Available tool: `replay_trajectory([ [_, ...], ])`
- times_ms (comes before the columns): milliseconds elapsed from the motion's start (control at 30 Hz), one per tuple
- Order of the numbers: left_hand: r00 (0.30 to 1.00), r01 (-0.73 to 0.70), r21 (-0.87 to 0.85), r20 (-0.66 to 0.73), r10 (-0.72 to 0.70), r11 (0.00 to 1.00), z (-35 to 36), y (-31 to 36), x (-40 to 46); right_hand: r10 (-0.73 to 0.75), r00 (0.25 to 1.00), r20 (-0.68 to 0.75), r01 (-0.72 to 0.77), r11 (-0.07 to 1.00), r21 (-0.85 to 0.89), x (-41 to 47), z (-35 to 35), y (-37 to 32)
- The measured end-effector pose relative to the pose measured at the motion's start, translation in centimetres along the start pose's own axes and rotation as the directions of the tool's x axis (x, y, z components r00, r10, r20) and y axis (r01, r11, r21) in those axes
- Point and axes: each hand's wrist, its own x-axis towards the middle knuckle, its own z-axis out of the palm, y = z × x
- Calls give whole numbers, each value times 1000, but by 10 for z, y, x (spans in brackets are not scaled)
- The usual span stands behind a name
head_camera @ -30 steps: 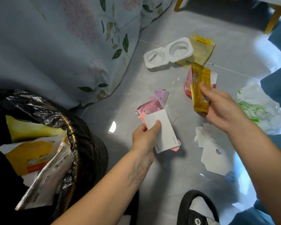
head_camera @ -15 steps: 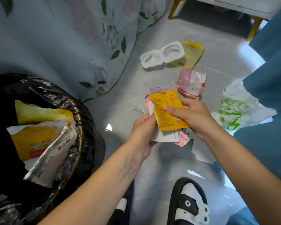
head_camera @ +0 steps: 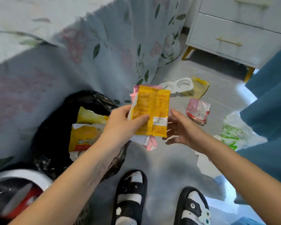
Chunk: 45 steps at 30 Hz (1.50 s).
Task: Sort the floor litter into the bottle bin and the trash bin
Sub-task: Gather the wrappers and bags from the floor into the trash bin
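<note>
My left hand (head_camera: 123, 122) grips a stack of wrappers: a yellow packet (head_camera: 152, 109) on top, with pink and white papers (head_camera: 148, 141) behind it. The stack is held in the air just right of the trash bin (head_camera: 55, 135), which is lined with a black bag and holds several yellow wrappers. My right hand (head_camera: 182, 129) hovers beside the packet's right edge with fingers spread and holds nothing. A second bin (head_camera: 23, 177) with a white rim shows at the bottom left, blurred.
On the floor lie a white plastic tray (head_camera: 178, 86), a yellow pouch (head_camera: 199, 88), a red-and-clear wrapper (head_camera: 197, 111), a green-printed plastic bag (head_camera: 235, 132) and white paper scraps (head_camera: 204, 164). A floral bedspread (head_camera: 88, 51) hangs left, a drawer unit (head_camera: 234, 30) stands behind, and my slippered feet (head_camera: 131, 195) are below.
My right hand has let go of the yellow packet and opened. My left hand now holds the whole stack and has lifted it toward the trash bin. The camera has tilted up.
</note>
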Motion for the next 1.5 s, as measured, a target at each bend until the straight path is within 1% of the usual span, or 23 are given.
replay_trajectory([
  [33,999,-9,23,-37,9,1000,-18,6,-2,19,1000,23,-19,1000,-15,-2,5,-5],
  [100,992,9,85,-123,2,996,-55,12,-3,30,999,15,-28,995,-101,-4,15,-13],
  [233,977,181,258,-160,-143,949,-114,-12,3,48,999,5,-42,928,-370,0,30,-16],
  [300,961,256,285,-177,-212,924,-128,-35,6,29,1000,-3,-27,868,-496,7,34,-15],
  [367,947,311,321,-186,-263,894,-134,-58,9,-13,1000,-19,-1,823,-568,14,36,-14],
  [467,931,358,391,-221,-291,848,-135,-86,22,-33,999,-36,2,761,-649,25,36,-9],
  [533,922,382,473,-250,-295,794,-134,-95,31,-19,999,-39,-14,720,-694,32,33,-4],
  [633,906,416,650,-242,-346,636,-133,-98,38,-12,999,-37,-20,647,-762,41,27,3],
  [733,897,385,823,-228,-378,417,-131,-95,42,-32,999,-30,-3,617,-787,48,24,7],
  [767,900,375,864,-252,-356,336,-127,-88,41,-37,999,-26,2,609,-793,49,24,8],
  [833,925,334,930,-292,-244,151,-118,-63,39,-48,999,-19,13,593,-805,52,22,11],
  [900,962,252,968,-252,-103,-16,-105,-31,38,-53,998,-14,19,581,-814,55,18,13],
  [933,976,210,976,-213,-44,-56,-98,-14,36,-57,998,-11,24,571,-820,57,16,14],
  [1000,990,128,991,-125,64,-39,-80,12,36,-73,997,-1,37,513,-858,60,11,16],
  [1067,990,34,996,-45,134,83,-57,28,41,-96,995,5,43,407,-912,63,4,19],
  [1133,989,-64,978,36,141,200,-31,30,51,-105,994,6,39,315,-948,68,-6,24],
  [1200,990,-117,955,91,106,273,-3,22,63,-106,994,4,30,246,-969,76,-19,32],
  [1267,988,-154,948,138,75,277,21,11,75,-111,994,-4,15,174,-985,88,-35,42],
  [1300,984,-177,944,168,57,278,32,5,82,-116,993,-9,3,102,-995,94,-44,46],
  [1400,969,-221,922,244,-34,317,59,-16,99,-141,990,7,-19,-185,-983,118,-68,64],
  [1433,964,-222,918,258,-70,329,66,-23,105,-143,990,-3,-37,-239,-970,126,-76,70],
  [1467,958,-215,915,264,-107,341,72,-29,109,-147,989,-28,-65,-251,-966,134,-82,76],
  [1500,954,-201,913,264,-141,354,77,-35,114,-159,984,-76,-108,-208,-972,142,-88,81],
])
